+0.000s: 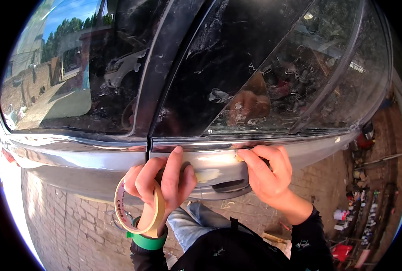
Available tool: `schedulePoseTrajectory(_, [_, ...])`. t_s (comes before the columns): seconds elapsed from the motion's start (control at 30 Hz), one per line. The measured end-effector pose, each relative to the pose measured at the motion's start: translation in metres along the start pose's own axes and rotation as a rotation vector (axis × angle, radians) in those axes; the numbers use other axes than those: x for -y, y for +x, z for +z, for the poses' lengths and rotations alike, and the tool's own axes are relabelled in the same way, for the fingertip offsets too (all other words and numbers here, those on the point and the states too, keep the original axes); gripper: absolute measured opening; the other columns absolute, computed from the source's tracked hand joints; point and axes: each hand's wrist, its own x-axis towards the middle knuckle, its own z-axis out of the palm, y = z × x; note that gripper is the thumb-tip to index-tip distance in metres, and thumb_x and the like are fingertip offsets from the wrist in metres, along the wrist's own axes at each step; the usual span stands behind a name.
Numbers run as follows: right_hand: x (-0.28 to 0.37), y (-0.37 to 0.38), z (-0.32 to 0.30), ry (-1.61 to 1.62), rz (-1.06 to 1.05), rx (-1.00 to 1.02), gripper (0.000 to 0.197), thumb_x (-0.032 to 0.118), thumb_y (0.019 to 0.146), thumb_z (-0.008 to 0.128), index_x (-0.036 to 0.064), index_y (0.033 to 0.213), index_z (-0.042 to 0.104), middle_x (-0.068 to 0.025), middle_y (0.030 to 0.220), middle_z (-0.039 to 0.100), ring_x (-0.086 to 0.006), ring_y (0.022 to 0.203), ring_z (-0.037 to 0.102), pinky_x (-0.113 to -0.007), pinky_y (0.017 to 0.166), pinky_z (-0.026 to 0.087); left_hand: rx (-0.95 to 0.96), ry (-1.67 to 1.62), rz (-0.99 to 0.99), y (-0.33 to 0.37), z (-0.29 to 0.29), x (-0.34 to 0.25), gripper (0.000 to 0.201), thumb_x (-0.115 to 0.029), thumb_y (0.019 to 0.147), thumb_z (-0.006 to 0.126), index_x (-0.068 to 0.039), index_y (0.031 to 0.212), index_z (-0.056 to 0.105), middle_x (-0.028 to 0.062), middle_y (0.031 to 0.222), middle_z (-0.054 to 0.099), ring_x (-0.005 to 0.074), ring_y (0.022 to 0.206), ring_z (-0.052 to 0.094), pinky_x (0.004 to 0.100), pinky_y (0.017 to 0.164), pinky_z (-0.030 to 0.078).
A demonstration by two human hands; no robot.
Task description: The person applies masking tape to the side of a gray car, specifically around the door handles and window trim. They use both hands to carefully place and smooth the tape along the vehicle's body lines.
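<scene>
My left hand point(164, 185) is at the car door point(205, 162), its index fingertip on the shiny trim strip point(201, 146) below the window and the other fingers bent. A roll of masking tape point(159, 210) hangs around that hand, against the curled fingers. On the left wrist sits a green tape roll point(149, 243). My right hand point(271, 174) is further right along the same edge, thumb and index pinched on a small yellowish end of masking tape point(239, 157). How far the tape runs along the trim is hard to make out. The door handle point(230, 185) lies between the hands, lower down.
Dusty dark window glass point(237, 67) rises above the trim, and a door gap point(148, 147) runs just left of my left hand. Brick paving point(65, 226) lies below. At the right, shelves point(377, 207) carry bottles and cans; a red object point(341, 252) is near them.
</scene>
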Motion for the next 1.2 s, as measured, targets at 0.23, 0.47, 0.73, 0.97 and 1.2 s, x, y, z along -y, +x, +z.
schedulePoseTrajectory(0.23, [0.008, 0.002, 0.0, 0.009, 0.053, 0.012, 0.041, -0.005, 0.062, 0.073, 0.0036, 0.102, 0.073, -0.0064, 0.091, 0.061, -0.0223, 0.075, 0.058, -0.03, 0.06, 0.049, -0.011, -0.004, -0.006, 0.0, 0.001, -0.001, 0.044, -0.019, 0.077, 0.073, -0.013, 0.12, 0.067, 0.0026, 0.109, 0.052, 0.0223, 0.103, 0.043, 0.0343, 0.091, 0.037])
schedulePoseTrajectory(0.47, [0.009, -0.001, -0.002, 0.013, 0.128, 0.001, 0.038, -0.007, 0.064, 0.073, 0.0032, 0.101, 0.073, -0.0056, 0.091, 0.061, -0.0218, 0.076, 0.059, -0.031, 0.061, 0.05, -0.022, 0.001, -0.011, 0.0, 0.002, -0.003, 0.044, -0.018, 0.077, 0.074, -0.013, 0.12, 0.068, 0.003, 0.109, 0.052, 0.0234, 0.104, 0.043, 0.0356, 0.091, 0.038])
schedulePoseTrajectory(0.73, [0.029, -0.021, -0.025, 0.774, 0.708, 0.052, 0.018, -0.005, 0.087, 0.068, 0.0028, 0.102, 0.072, -0.005, 0.104, 0.068, -0.0139, 0.083, 0.061, -0.03, 0.076, 0.05, -0.047, -0.025, -0.023, -0.002, 0.005, -0.003, 0.04, -0.017, 0.076, 0.074, -0.014, 0.116, 0.07, 0.0043, 0.108, 0.052, 0.0254, 0.102, 0.043, 0.037, 0.092, 0.038])
schedulePoseTrajectory(0.97, [0.063, -0.032, -0.038, 1.583, 1.04, -0.121, 0.016, 0.0, 0.095, 0.063, 0.0002, 0.111, 0.062, -0.0074, 0.103, 0.067, -0.0135, 0.093, 0.065, -0.029, 0.083, 0.053, 0.018, -0.45, -0.168, 0.008, -0.05, -0.047, 0.033, -0.007, 0.072, 0.075, -0.01, 0.104, 0.069, 0.0053, 0.094, 0.049, 0.0224, 0.092, 0.043, 0.0337, 0.081, 0.035])
schedulePoseTrajectory(1.2, [0.081, -0.041, -0.06, 1.648, 0.952, -0.15, 0.016, -0.002, 0.095, 0.06, -0.0021, 0.111, 0.058, -0.0121, 0.109, 0.064, -0.0181, 0.092, 0.068, -0.032, 0.083, 0.057, 0.099, -0.716, -0.306, -0.004, -0.069, -0.09, 0.036, -0.01, 0.067, 0.084, -0.014, 0.101, 0.073, -0.0002, 0.091, 0.054, 0.0186, 0.087, 0.046, 0.032, 0.075, 0.033])
